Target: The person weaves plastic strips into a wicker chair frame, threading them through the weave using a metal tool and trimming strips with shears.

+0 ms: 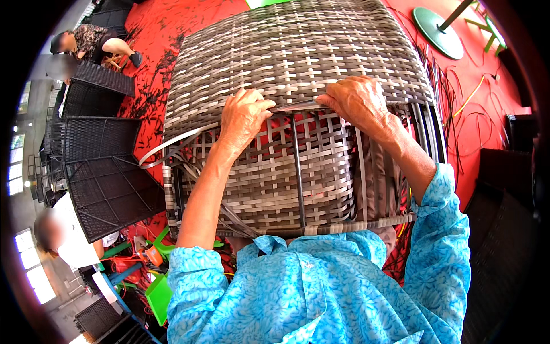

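We have one big woven wicker frame [298, 69] propped against our lap, so its half-woven side faces us. Both hands pinch one flat grey strip [298, 105] at the weave's edge: the left hand [243, 117] and the right hand [358, 100] hold it taut. Two other people sit off to our left, beside black woven panels [100, 155].
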